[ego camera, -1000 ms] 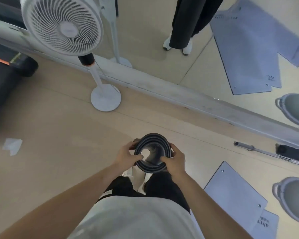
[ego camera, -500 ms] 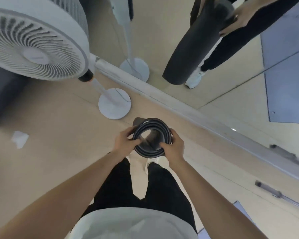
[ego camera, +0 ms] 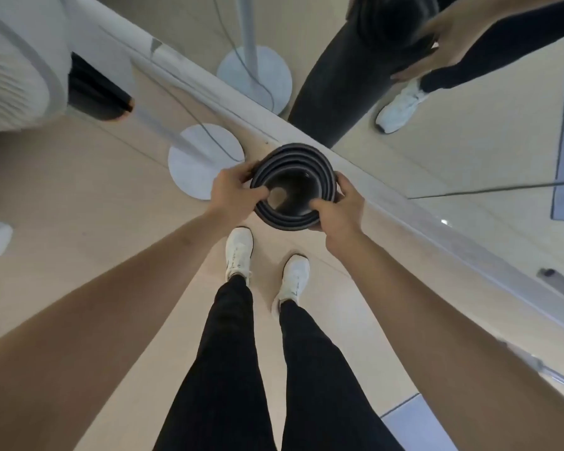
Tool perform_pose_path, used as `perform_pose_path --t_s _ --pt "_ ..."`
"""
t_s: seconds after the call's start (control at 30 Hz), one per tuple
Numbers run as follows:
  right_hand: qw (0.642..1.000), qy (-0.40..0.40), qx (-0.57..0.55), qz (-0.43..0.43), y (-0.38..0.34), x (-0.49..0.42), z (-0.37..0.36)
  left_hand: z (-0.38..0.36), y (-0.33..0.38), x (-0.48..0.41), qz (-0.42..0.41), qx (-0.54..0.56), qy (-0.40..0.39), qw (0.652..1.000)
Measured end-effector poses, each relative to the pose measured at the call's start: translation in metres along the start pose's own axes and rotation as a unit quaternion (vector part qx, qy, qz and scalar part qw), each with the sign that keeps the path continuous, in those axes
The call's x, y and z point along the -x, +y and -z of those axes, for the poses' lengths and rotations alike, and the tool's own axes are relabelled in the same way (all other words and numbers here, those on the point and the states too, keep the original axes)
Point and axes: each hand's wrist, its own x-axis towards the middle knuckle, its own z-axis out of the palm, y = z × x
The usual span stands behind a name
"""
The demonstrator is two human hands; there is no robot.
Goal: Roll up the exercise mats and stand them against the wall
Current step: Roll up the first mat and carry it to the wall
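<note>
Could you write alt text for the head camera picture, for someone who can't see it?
Looking down, a person's left hand and right hand grip the top rim of a dark rolled exercise mat held upright beside a mirrored wall. White shoes stand on the pale wood floor below, and a fan's round white base sits to the left.
</note>
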Motion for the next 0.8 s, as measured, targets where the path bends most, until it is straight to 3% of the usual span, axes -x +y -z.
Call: perform_pose_path --t_s 0.37,0.47,0.57,0.8 --pt "0.997 0.025 -0.076 -0.007 -0.016 -0.057 -0.052 0.024 0.024 -0.088 -0.066 -0.032 0.038 0.997" --pt "0.999 0.025 -0.046 0.012 -0.019 -0.067 -0.064 0.027 0.022 -0.103 -0.087 -0.023 0.055 0.994" --pt "0.997 0.049 -0.063 -0.004 -0.027 -0.078 -0.067 0.026 0.025 -0.113 -0.086 0.008 0.04 0.995" --pt "0.998 0.03 0.021 -0.042 -0.009 -0.08 -0.059 0.03 0.006 -0.095 -0.065 0.024 0.026 0.997"
